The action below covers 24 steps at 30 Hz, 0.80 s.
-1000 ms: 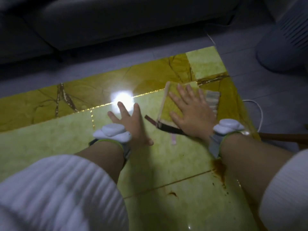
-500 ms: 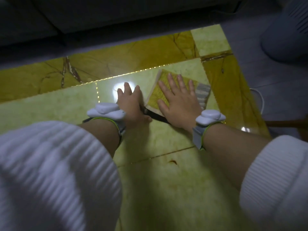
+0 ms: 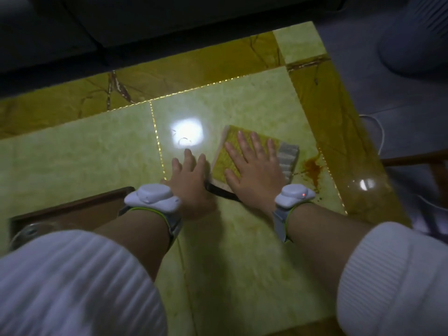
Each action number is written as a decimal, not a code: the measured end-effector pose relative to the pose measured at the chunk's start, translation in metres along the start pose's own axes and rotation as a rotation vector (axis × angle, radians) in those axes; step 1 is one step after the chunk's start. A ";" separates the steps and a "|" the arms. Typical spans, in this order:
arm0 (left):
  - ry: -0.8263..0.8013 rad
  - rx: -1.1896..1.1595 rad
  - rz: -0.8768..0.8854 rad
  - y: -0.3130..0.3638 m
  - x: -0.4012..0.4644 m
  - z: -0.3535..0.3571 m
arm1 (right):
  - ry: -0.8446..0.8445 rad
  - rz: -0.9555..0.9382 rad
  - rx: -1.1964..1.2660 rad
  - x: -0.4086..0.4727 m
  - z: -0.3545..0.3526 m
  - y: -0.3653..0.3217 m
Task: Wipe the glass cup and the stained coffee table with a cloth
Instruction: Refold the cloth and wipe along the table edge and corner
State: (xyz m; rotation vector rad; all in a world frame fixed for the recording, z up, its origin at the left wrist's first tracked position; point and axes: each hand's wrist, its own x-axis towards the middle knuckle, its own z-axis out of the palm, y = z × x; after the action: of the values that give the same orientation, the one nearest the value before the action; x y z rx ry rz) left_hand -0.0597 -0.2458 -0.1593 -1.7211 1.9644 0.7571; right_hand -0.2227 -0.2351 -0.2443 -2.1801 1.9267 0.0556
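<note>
On the glossy green-and-amber counter [image 3: 242, 238], the right hand [image 3: 254, 170] presses flat, fingers straight, on the folded yellow cloth [image 3: 225, 161] just beside the brown stain [image 3: 312, 167] — likely for wiping pressure — while the left hand [image 3: 191, 180], also spread, braces alongside; the glass cup [image 3: 26, 232] sits at lower left on a dark wooden tray [image 3: 72, 207].

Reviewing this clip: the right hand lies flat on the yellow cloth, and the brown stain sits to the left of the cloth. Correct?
Not quite. The head view shows the right hand flat on the yellow cloth, but the brown stain lies to the right of the cloth, near the table's darker border.
</note>
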 end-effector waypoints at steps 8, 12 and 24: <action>-0.184 0.165 -0.092 -0.002 -0.045 0.030 | 0.007 -0.145 0.026 -0.075 0.014 -0.021; -0.158 0.178 -0.092 -0.007 -0.048 0.044 | -0.025 -0.283 0.016 -0.097 0.018 0.001; -0.045 0.065 -0.037 -0.022 -0.047 0.061 | -0.009 -0.033 0.020 -0.108 0.022 -0.048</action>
State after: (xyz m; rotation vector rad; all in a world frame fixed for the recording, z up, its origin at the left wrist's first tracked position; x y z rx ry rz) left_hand -0.0340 -0.1726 -0.1793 -1.6835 1.9012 0.7053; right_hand -0.1871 -0.1201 -0.2392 -2.1945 1.8776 0.0406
